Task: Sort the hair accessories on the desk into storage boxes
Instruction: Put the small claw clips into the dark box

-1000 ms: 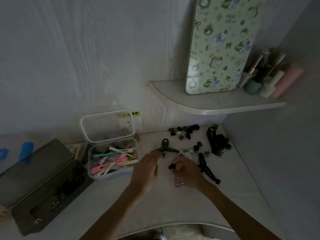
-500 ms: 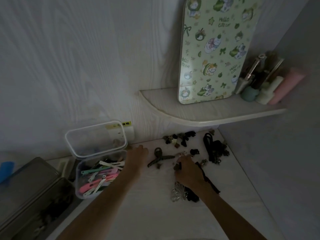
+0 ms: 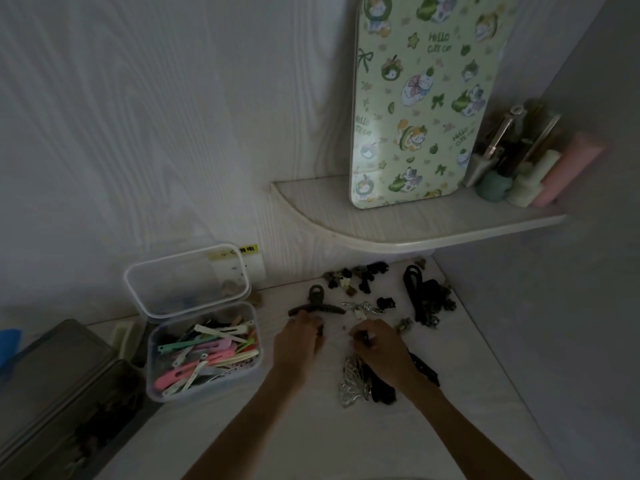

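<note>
Grip of the left hand (image 3: pixel 297 342), fingers curled at a small dark clip, indistinct; right hand (image 3: pixel 379 349) pinches a tiny dark piece. Clear box (image 3: pixel 204 351) of pastel clips sits left; dark accessories (image 3: pixel 367 282) scattered on the desk (image 3: pixel 311 427).

Your right hand (image 3: pixel 375 351) covers whatever its fingers (image 3: pixel 360 337) hold, too dark to tell. The grey box (image 3: pixel 52 393), left of the clear box (image 3: pixel 204 344), is cut off at the edge, its contents murky.
</note>
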Demonstrator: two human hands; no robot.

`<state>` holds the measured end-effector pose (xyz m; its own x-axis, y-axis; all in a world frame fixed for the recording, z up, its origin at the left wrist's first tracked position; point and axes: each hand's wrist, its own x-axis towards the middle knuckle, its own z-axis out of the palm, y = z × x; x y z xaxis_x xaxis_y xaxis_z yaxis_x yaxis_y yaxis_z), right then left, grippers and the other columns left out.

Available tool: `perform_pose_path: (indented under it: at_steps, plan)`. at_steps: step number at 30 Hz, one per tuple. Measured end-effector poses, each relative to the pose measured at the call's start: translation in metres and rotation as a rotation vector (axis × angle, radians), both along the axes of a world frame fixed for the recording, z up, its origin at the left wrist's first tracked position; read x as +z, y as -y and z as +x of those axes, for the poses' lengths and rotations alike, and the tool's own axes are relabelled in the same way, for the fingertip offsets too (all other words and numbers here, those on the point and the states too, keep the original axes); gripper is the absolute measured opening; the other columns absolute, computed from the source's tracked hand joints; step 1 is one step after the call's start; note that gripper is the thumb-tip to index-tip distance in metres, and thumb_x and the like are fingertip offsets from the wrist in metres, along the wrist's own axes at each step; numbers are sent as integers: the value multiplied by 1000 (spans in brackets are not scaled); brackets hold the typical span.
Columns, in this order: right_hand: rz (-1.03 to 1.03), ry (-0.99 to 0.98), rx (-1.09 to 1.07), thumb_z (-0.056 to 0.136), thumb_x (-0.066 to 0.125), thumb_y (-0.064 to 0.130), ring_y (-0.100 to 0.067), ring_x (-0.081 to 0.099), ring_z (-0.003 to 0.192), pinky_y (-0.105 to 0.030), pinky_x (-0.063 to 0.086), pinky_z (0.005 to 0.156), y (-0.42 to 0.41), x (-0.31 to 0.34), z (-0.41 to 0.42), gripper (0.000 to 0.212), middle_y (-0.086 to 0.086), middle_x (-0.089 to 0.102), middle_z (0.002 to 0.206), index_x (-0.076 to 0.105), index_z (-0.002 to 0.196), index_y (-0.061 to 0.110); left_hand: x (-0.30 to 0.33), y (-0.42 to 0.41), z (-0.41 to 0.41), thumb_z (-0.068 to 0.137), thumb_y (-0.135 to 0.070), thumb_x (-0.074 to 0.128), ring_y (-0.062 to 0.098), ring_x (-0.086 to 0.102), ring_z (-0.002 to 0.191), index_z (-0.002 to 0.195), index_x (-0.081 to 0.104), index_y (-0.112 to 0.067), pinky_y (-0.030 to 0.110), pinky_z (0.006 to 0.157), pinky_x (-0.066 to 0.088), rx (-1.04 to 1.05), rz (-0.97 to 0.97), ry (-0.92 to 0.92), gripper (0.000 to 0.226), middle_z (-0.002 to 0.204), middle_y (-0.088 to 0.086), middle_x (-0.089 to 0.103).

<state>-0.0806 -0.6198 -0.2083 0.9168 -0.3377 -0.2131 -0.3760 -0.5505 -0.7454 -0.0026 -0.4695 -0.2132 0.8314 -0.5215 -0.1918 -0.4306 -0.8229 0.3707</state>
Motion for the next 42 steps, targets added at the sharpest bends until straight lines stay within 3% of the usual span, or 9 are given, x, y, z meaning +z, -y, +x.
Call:
perform_pose_path:
  at_steps: [2,6,12,19,23,27,32,37,42]
  plan:
    - [67,15,-17,83,65,14,-18,60,91,-27,52,84,-2,9,0,18,2,58,93,60,82,31,-1,2,3,96,-29,43,21,56,110,119,57,-21,32,88,49,-4,10,28,28,124,2,54]
    - [143,68,30,83,66,12,-5,58,81,-4,45,69,-20,30,2,19,9,61,90,61,81,29,18,-21,-6,94,-34,46,18,60,103,113,62,-22,27,85,46,5,-119,-24,27,117,1,60]
    - [138,106,278,83,66,15,5,58,72,-2,43,63,-91,47,35,8,6,61,89,64,88,20,70,-147,-18,78,-56,54,4,65,89,109,68,-25,-1,68,39,180,-310,-93,46,103,-10,70]
    - [83,276,653,81,65,25,-9,52,80,-7,36,67,-266,43,72,21,-1,57,99,64,100,14,83,-274,-35,85,-28,65,19,65,93,105,66,-15,34,81,54,817,-346,-14,25,97,3,69]
    - [-32,227,836,83,62,22,-25,61,98,-31,49,84,-307,35,77,38,-9,59,120,57,120,14,73,-302,-41,84,-24,67,21,61,105,119,59,-13,29,85,47,861,-385,-136,37,108,-1,65]
    - [-21,226,806,85,57,12,-18,62,93,-19,45,79,-287,43,76,39,-4,59,120,55,124,17,72,-309,-42,87,-24,63,20,60,109,125,55,-12,28,91,45,901,-367,-205,41,122,4,62]
    - [68,240,607,89,55,16,8,53,70,-8,41,69,-200,59,54,20,10,67,98,68,102,24,96,-244,-19,90,-27,57,9,63,99,114,63,-21,31,91,51,630,-359,-42,26,110,-9,66]
    - [25,154,234,90,55,14,-4,60,72,-11,45,64,-89,47,7,36,19,64,82,57,76,48,94,-134,-8,76,-54,36,12,66,97,107,64,-28,28,89,49,319,-410,-15,49,107,-8,69]
    - [-161,4,-113,90,51,12,-2,57,92,-29,49,87,9,28,-53,24,1,62,107,61,106,27,56,-20,-28,94,-26,42,15,50,121,126,54,-24,23,101,35,-53,-307,11,34,128,-5,56]
